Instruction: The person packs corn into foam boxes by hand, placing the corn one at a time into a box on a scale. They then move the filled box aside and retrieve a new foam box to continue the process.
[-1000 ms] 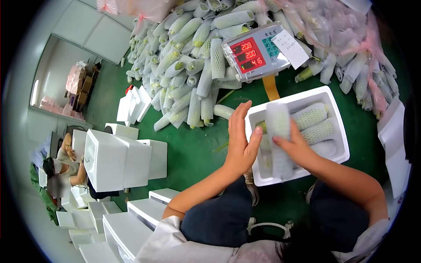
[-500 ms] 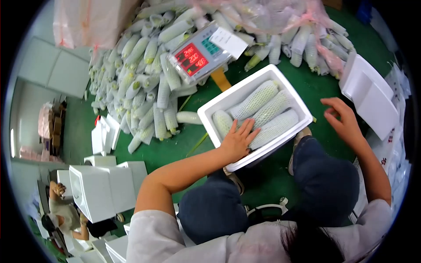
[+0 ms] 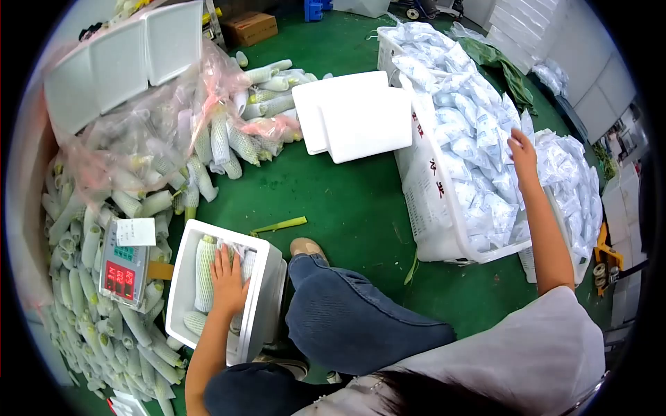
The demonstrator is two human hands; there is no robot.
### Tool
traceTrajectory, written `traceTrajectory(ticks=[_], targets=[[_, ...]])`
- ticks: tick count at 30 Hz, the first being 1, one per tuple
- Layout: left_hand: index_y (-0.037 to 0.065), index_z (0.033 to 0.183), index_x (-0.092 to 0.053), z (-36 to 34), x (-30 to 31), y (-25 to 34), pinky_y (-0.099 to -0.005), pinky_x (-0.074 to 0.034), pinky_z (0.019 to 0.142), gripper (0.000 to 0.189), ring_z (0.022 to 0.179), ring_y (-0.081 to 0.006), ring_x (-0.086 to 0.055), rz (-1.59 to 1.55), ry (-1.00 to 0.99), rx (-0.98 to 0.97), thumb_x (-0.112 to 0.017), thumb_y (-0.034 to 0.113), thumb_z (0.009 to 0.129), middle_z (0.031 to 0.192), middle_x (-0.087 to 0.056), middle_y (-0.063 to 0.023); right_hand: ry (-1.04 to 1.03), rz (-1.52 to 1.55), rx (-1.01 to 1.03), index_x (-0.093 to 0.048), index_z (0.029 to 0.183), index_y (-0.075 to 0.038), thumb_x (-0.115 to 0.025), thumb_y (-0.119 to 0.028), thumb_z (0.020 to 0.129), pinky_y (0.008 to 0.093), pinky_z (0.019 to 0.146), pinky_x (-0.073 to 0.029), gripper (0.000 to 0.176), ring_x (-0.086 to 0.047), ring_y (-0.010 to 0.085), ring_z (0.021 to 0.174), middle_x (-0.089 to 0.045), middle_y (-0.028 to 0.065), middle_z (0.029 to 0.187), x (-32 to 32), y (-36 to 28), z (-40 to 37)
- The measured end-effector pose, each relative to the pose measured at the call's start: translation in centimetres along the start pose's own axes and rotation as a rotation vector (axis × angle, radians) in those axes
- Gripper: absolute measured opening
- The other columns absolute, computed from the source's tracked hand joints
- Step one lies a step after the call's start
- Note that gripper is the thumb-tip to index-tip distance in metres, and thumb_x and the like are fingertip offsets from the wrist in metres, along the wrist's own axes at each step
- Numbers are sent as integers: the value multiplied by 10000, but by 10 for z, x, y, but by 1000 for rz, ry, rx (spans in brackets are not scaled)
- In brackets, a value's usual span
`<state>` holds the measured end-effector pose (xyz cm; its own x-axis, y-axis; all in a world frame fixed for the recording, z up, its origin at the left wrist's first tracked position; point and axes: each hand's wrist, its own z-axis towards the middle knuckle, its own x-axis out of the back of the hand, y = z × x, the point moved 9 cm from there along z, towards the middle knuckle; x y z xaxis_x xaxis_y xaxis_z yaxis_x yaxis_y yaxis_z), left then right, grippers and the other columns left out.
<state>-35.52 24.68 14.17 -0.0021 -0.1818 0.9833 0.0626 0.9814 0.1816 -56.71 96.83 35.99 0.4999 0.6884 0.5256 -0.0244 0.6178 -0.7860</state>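
My left hand lies flat with fingers spread on long, pale green vegetables in white foam net sleeves. They fill a white foam box by my knees. My right hand is stretched out over a white plastic crate heaped with clear bags of white-blue contents, which look like ice packs. Its fingers are slightly bent and hold nothing that I can see. Left of the box, a scale display shows red digits, with a white paper slip on it.
A large pile of sleeved vegetables lies on the left, partly under pink-tinted plastic film. White foam lids rest against the crate. A green leaf strip is on the green floor. A cardboard box stands at the back.
My view has turned to the right, bringing the crate of bags into sight. My right hand has reached out over the bags. My left hand has stayed on the vegetables in the box.
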Motion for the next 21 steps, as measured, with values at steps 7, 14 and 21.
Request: traceTrajectory(ticks=[7, 14, 21], targets=[[3, 1422, -442, -121, 74, -37, -397, -365, 1077, 577, 1220, -279, -554, -1456, 134, 419, -394, 418, 1025, 1283, -610, -174, -995, -306, -25, -581, 1241, 60, -819, -195, 653, 374, 912, -475, 684, -618, 262, 978, -664, 169, 1074, -47, 105, -131], [-53, 1207, -592, -253, 31, 31, -317, -487, 917, 441, 941, -251, -673, -2058, -54, 699, -374, 287, 1032, 1004, -702, -201, -520, -482, 185, -591, 1240, 38, -788, -252, 731, 391, 943, -480, 617, -622, 281, 1039, -669, 178, 1110, -17, 204, -66], [-46, 1185, -608, -253, 98, 69, -290, -507, 862, 428, 909, -212, -673, -1711, 125, 291, -497, 319, 991, 987, -699, -174, -371, 125, 374, -486, 1415, -28, -530, -149, 955, 425, 1041, -433, 477, -487, 323, 1277, -478, 206, 1419, -42, 74, -34]])
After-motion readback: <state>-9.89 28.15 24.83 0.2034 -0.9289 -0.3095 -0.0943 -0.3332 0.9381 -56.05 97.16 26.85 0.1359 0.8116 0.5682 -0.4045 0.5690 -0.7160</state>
